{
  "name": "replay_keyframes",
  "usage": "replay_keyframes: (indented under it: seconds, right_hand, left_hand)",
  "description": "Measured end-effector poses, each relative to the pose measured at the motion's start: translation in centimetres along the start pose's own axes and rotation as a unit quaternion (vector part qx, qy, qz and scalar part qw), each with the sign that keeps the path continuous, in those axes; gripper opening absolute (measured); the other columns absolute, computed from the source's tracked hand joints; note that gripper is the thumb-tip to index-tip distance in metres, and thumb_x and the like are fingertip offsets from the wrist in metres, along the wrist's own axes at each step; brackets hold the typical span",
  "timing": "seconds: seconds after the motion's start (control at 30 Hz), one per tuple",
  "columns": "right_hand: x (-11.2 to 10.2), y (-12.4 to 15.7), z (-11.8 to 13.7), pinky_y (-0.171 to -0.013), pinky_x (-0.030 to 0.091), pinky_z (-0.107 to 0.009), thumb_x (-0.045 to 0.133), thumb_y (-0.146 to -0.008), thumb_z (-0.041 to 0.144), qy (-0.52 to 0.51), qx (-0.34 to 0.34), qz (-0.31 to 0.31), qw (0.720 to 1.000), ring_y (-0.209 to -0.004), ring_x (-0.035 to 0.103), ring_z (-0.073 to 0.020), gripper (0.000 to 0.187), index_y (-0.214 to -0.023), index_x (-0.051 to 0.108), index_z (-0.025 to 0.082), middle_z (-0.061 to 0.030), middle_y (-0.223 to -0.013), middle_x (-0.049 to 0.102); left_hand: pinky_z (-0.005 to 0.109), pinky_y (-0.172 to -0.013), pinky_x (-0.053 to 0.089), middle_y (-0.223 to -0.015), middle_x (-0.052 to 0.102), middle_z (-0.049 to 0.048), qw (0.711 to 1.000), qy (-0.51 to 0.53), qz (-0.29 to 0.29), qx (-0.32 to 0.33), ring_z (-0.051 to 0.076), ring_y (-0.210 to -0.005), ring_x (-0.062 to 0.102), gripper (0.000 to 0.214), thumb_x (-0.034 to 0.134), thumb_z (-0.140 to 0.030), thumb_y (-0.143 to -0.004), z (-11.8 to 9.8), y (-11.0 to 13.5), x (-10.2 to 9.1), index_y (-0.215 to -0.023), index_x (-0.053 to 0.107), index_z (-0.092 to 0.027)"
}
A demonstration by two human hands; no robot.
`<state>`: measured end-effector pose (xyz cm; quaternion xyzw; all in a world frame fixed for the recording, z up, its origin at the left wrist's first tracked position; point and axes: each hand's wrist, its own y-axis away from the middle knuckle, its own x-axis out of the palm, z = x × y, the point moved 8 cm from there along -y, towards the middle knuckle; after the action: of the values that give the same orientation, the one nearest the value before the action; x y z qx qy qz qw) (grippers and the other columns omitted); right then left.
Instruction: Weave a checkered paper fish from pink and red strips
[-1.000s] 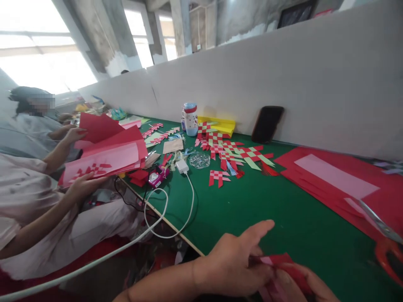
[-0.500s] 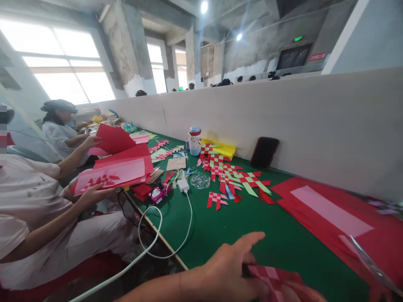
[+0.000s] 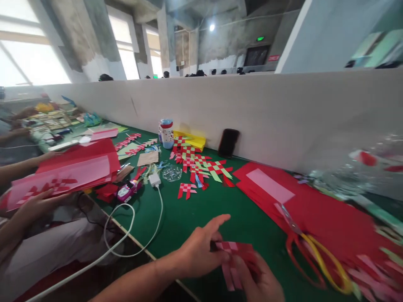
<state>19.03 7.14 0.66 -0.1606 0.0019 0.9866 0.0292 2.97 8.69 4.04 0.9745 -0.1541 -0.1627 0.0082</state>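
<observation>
Between my two hands is a small woven paper piece (image 3: 242, 250) in red and pink, with loose strips hanging down. My left hand (image 3: 199, 251) grips its left edge between thumb and curled fingers, the index finger pointing out ahead. From the right, my right hand (image 3: 262, 282) pinches the same piece, its lower part cut off by the frame. To the right lie scissors (image 3: 299, 235) with red and yellow handles, on red paper sheets (image 3: 330, 218). A pink strip (image 3: 270, 186) rests on those sheets. Farther back lie several finished-looking woven paper fish shapes (image 3: 201, 163).
A white charger (image 3: 154, 180) with a looping cable stands left of a dish of beads (image 3: 172, 173). Behind are a cup (image 3: 166, 133) and a phone (image 3: 229, 142) against the partition (image 3: 267, 113). A co-worker's hand (image 3: 37, 209) holds red and pink sheets at left.
My view has turned to the right, bringing the whole scissors and paper scraps into sight. Both my hands and the woven piece now show more fully. The co-worker's raised red sheet has come down.
</observation>
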Motion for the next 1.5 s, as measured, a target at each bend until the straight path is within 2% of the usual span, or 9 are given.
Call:
replay_keyframes:
  seconds: [0.13,0.23,0.33,0.43,0.6,0.8,1.0,1.23,1.5]
  right_hand:
    - [-1.7,0.3,-0.5,-0.077,0.058,-0.033,0.059,-0.079,0.063,-0.025,0.001,-0.026,0.999,-0.098,0.069,-0.0261,0.058,-0.118,0.06,0.02,-0.0125,-0.114,0.071]
    - [-4.0,0.3,-0.2,-0.093,0.053,-0.039,0.051,-0.084,0.063,0.025,-0.004,-0.074,0.997,-0.117,0.06,-0.0281,0.053,-0.112,0.063,0.019,-0.0144,-0.126,0.065]
    - [-4.0,0.4,0.6,-0.088,0.054,-0.037,0.048,-0.087,0.062,0.004,0.008,-0.063,0.998,-0.113,0.061,-0.0264,0.052,-0.115,0.06,0.02,-0.0142,-0.124,0.065]
    - [-1.4,0.3,1.4,-0.078,0.055,-0.032,0.056,-0.084,0.06,-0.062,0.024,0.012,0.998,-0.095,0.066,-0.0222,0.052,-0.117,0.057,0.02,-0.0109,-0.111,0.069]
    - [1.4,0.3,1.3,-0.054,0.044,-0.024,0.062,-0.082,0.055,-0.067,0.06,0.058,0.994,-0.057,0.052,-0.0126,0.037,-0.081,0.063,0.018,0.0008,-0.064,0.06]
    - [0.8,0.5,0.7,-0.054,0.042,-0.023,0.061,-0.082,0.057,-0.074,0.07,0.018,0.995,-0.057,0.049,-0.0119,0.039,-0.078,0.06,0.018,0.0016,-0.063,0.059]
    - [1.0,0.9,0.2,-0.052,0.041,-0.023,0.062,-0.081,0.056,-0.074,0.081,0.013,0.994,-0.056,0.049,-0.0118,0.039,-0.077,0.061,0.017,0.0012,-0.063,0.059]
    - [1.3,1.0,0.0,-0.055,0.042,-0.023,0.06,-0.084,0.053,-0.068,0.069,0.022,0.995,-0.059,0.048,-0.0112,0.036,-0.078,0.06,0.018,0.0018,-0.065,0.058]
    - [1.7,1.4,0.7,-0.056,0.045,-0.022,0.049,-0.091,0.053,-0.037,0.032,0.024,0.999,-0.06,0.052,-0.0121,0.04,-0.076,0.06,0.018,0.0009,-0.065,0.059]
  left_hand:
    - [0.019,-0.061,0.038,-0.071,0.05,-0.0071,0.999,0.033,-0.013,-0.006,0.008,-0.062,0.045,0.082,0.063,-0.015,-0.075,1.0,-0.1,-0.4,-0.15,0.03,-0.024]
    - [0.019,-0.059,0.036,-0.072,0.048,-0.0062,0.997,0.077,-0.007,-0.014,0.009,-0.062,0.043,0.082,0.062,-0.02,-0.08,1.7,0.0,-0.7,-0.152,0.024,-0.02]
    - [0.019,-0.058,0.035,-0.073,0.051,-0.0058,0.995,0.09,0.027,-0.02,0.009,-0.062,0.045,0.083,0.061,-0.023,-0.081,1.9,0.3,-0.2,-0.153,0.018,-0.02]
    - [0.02,-0.058,0.035,-0.07,0.048,-0.0078,0.996,0.067,0.049,-0.02,0.009,-0.06,0.044,0.084,0.059,-0.02,-0.08,1.7,0.7,0.4,-0.153,0.016,-0.021]
    - [0.02,-0.058,0.035,-0.069,0.052,-0.0083,0.997,0.023,0.07,-0.007,0.009,-0.059,0.044,0.086,0.06,-0.02,-0.08,1.5,0.9,0.8,-0.154,0.016,-0.023]
    - [0.024,-0.068,0.043,-0.082,0.063,-0.0005,0.989,0.141,0.049,-0.007,0.013,-0.072,0.058,0.08,0.064,-0.031,-0.085,2.9,0.6,0.3,-0.151,0.021,-0.017]
    - [0.021,-0.058,0.036,-0.069,0.06,-0.0046,0.993,0.113,0.016,-0.008,0.009,-0.06,0.051,0.073,0.064,-0.026,-0.083,3.0,0.4,-0.1,-0.147,0.03,-0.017]
    - [0.025,-0.072,0.046,-0.091,0.066,0.0019,0.987,0.146,0.06,0.015,0.013,-0.079,0.061,0.072,0.062,-0.03,-0.088,2.8,0.6,0.6,-0.149,0.025,-0.022]
    - [0.02,-0.057,0.041,-0.069,0.06,-0.0056,0.989,0.144,0.035,-0.021,0.009,-0.06,0.053,0.072,0.066,-0.022,-0.078,3.0,0.1,1.1,-0.143,0.035,-0.019]
